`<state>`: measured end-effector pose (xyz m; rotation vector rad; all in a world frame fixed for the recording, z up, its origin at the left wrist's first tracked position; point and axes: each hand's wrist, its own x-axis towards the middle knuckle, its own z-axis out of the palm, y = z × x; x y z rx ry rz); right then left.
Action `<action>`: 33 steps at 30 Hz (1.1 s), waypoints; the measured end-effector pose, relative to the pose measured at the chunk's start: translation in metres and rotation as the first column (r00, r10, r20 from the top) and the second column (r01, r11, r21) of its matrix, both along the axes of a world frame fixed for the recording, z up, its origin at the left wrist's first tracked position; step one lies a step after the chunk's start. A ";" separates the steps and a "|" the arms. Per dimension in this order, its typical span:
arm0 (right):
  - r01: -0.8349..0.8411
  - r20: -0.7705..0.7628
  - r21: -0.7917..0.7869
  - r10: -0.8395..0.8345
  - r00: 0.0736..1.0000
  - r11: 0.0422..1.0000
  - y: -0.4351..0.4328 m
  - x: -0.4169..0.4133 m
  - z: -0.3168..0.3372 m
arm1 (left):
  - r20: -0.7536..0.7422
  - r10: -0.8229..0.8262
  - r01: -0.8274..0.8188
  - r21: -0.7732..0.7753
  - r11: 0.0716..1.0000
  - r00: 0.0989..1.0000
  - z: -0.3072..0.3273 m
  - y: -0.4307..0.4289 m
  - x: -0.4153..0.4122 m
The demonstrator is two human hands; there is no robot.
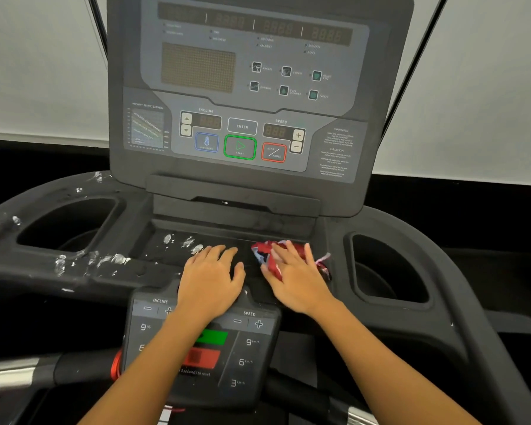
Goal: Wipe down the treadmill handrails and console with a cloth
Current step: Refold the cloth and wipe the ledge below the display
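Right hand (295, 280) pins the cloth (262, 250) to the tray (163, 256), fingers straight, prob for scrubbing pressure; left hand (212, 277), fingers spread, braces beside.

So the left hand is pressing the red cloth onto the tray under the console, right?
Not quite. The head view shows the right hand pressing the red cloth onto the tray under the console; the left hand lies flat and bare beside it.
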<state>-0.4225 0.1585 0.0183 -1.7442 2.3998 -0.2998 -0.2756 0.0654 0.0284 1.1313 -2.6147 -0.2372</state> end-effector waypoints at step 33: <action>-0.059 0.197 -0.043 0.066 0.978 0.997 0.034 -0.002 0.032 | -0.142 0.026 -0.019 0.050 0.999 0.990 -0.005 -0.003 -0.002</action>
